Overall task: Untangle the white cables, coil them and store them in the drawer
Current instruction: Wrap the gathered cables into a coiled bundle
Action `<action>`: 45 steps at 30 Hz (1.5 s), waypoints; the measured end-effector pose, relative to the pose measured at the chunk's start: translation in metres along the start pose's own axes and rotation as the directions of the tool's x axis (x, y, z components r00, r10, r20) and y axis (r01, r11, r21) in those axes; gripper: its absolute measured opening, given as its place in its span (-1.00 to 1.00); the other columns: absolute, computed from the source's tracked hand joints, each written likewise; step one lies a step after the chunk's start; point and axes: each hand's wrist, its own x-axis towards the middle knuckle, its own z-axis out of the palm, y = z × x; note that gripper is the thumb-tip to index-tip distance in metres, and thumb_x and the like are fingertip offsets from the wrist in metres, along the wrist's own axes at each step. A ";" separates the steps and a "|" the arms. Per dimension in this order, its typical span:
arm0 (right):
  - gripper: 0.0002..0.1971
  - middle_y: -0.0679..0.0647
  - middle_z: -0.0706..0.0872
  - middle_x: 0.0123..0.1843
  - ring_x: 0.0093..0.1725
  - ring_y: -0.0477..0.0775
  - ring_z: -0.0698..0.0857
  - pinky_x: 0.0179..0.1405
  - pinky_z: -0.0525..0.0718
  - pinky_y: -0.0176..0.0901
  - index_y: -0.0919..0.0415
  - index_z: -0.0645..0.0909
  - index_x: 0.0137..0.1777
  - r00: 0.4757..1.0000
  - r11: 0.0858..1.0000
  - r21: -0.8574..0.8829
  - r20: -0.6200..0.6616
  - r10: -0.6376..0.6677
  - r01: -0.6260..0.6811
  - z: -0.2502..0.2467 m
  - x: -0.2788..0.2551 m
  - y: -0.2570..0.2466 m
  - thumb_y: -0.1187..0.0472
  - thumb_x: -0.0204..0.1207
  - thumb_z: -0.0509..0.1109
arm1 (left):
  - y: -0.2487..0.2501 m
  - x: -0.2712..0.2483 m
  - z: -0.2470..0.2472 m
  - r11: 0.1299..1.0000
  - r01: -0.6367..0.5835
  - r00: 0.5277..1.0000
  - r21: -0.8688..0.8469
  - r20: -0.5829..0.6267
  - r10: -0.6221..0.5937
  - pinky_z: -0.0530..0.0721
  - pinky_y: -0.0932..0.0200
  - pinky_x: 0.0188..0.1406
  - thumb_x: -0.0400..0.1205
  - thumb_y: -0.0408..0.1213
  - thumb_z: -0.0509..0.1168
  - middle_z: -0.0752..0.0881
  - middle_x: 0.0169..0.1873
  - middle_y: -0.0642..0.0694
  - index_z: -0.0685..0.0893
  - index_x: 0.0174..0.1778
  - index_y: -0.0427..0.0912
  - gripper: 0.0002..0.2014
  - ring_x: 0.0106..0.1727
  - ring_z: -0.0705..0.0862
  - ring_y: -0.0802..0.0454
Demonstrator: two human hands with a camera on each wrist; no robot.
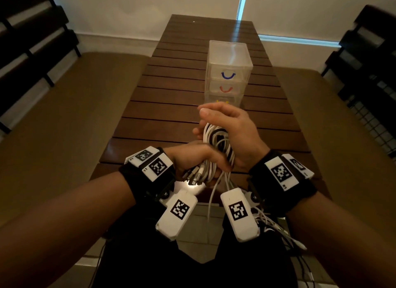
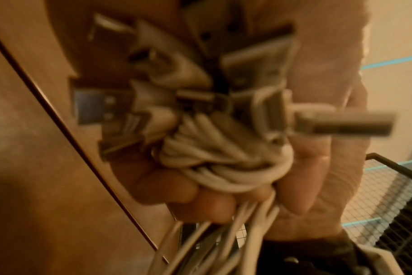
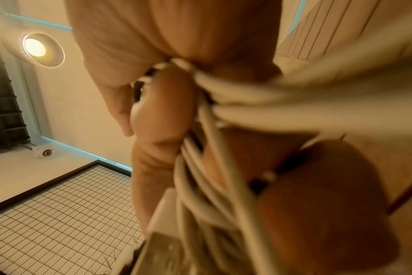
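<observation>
Brown slatted table (image 1: 171,90), beige walls (image 1: 128,9)

No legible text; only square coded markers (image 1: 158,166) on wrist bands.

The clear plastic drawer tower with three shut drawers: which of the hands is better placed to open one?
Probably the right hand: it is nearer the tower, while the left hand grips the white cables by their plugs.
</observation>
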 end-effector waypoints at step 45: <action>-0.88 0.12 0.71 -0.41 -0.44 0.08 0.76 -0.45 0.69 -0.16 0.18 0.56 0.13 0.950 0.800 -0.596 0.204 0.235 -0.070 -0.018 -0.007 0.039 0.27 0.63 0.36 | 0.006 -0.005 -0.029 0.690 -0.431 0.884 -0.581 -0.426 0.193 0.74 0.05 -0.03 0.65 -0.17 0.25 0.70 -0.40 -0.01 0.67 -0.38 -0.17 -0.70 -0.19 0.76 0.03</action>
